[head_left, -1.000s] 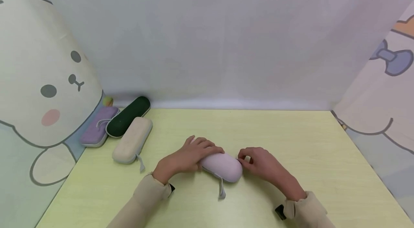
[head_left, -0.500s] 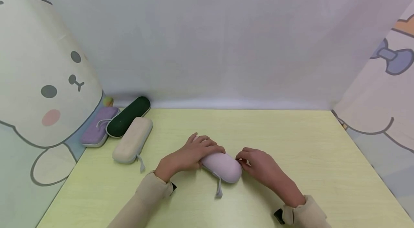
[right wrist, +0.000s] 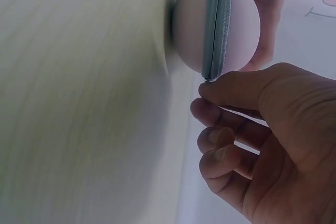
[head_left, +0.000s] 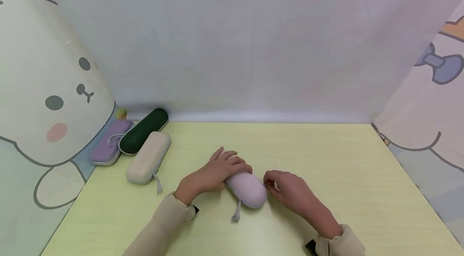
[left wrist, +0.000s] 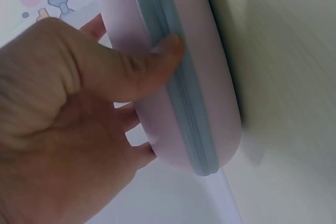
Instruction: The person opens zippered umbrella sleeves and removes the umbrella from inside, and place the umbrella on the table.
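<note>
Purple case point(head_left: 111, 143), dark green case point(head_left: 143, 132) and beige case point(head_left: 148, 158) lay by the far left corner of the surface point(head_left: 326, 151). Left hand point(head_left: 215, 171): fingers spread over pink case point(head_left: 248, 190), thumb on zip point(left wrist: 189, 119), gripping. Pink case lay about midway between left and right edges. Right hand point(head_left: 288, 189): thumb and forefinger nearly together, pinching at the zip's end.

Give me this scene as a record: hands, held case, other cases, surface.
Left hand: grips the pale pink case across its top
Right hand: fingers curled at the end of the grey zipper; pinch unclear
Other cases: purple case, dark green case, cream case, grouped at far left
Surface: pale yellow table
</note>
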Tool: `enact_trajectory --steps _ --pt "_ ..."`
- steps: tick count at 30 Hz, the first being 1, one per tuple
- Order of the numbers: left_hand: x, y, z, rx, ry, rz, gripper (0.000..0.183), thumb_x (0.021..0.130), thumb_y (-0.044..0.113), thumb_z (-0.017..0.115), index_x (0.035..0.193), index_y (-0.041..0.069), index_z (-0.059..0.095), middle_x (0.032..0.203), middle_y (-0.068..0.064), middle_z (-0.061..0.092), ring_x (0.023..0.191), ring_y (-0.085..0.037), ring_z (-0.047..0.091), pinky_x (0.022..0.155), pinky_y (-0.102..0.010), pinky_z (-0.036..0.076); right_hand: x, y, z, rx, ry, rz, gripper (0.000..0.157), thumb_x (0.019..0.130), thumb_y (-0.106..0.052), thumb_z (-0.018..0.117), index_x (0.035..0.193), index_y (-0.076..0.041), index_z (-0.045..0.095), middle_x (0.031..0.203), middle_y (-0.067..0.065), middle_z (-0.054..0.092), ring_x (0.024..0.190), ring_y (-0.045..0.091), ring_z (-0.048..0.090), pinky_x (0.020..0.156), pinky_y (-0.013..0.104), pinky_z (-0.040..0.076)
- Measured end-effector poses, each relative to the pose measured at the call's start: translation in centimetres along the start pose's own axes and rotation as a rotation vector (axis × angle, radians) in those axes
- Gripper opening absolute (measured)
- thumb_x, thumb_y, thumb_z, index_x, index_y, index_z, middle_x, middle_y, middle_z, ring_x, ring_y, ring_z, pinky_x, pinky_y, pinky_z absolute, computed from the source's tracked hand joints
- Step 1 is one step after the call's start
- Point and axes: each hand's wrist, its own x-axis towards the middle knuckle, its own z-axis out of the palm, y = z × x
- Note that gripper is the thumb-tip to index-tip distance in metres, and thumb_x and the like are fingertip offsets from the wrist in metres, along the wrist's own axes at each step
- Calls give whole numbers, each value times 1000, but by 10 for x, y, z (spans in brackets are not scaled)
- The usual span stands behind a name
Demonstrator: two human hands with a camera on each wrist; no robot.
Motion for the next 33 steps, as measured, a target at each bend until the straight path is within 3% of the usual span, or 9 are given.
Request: enact_trajectory --steps 8,12,15,18,22,29,33 --pt "1 1 1 -13 22 -4 85 66 -22 56 125 38 56 129 15 55 138 -26 41 116 -67 18 -3 -3 2 6 27 -45 16 87 -15 72 86 -27 62 75 -20 55 61 -2 43 52 18 35" --pt "-2 0 3 -4 40 -15 84 67 -22 56 130 34 54 136 7 53 143 -30 37 116 -67 18 -4 -3 2 10 16 -36 15 88 -17 71 86 -28 62 76 -22 54 61 -2 43 53 18 36" --pt "-7 4 7 64 96 -82 78 73 -17 59 135 28 50 144 -5 48 144 -33 35 114 -65 24 -5 -2 2 20 9 -36 14 88 -19 71 86 -29 62 76 -22 54 61 -2 44 54 18 37" --pt "-13 13 11 135 161 -214 69 78 -10 60 139 22 48 148 -16 42 140 -36 37 110 -63 32 -8 -3 1 30 11 -44 14 89 -19 71 87 -29 62 77 -22 55 62 -2 45 55 17 37" --pt "-19 27 16 122 225 -357 59 84 -4 61 138 15 49 147 -22 41 135 -41 42 103 -61 41 -10 -5 -1 37 4 -50 14 89 -18 70 87 -29 62 78 -22 56 63 -3 46 56 17 38" --pt "-17 42 21 1 308 -420 40 94 12 59 134 10 53 145 -22 40 135 -41 39 87 -47 53 -12 -9 -1 63 -26 -47 13 88 -19 71 87 -28 62 78 -22 58 64 -2 48 56 17 39" --pt "-15 47 22 -61 314 -442 40 98 19 56 135 7 52 147 -22 36 137 -41 33 90 -42 54 -13 -10 0 87 -43 -62 13 89 -18 71 88 -28 62 79 -20 59 65 -3 48 57 17 40"
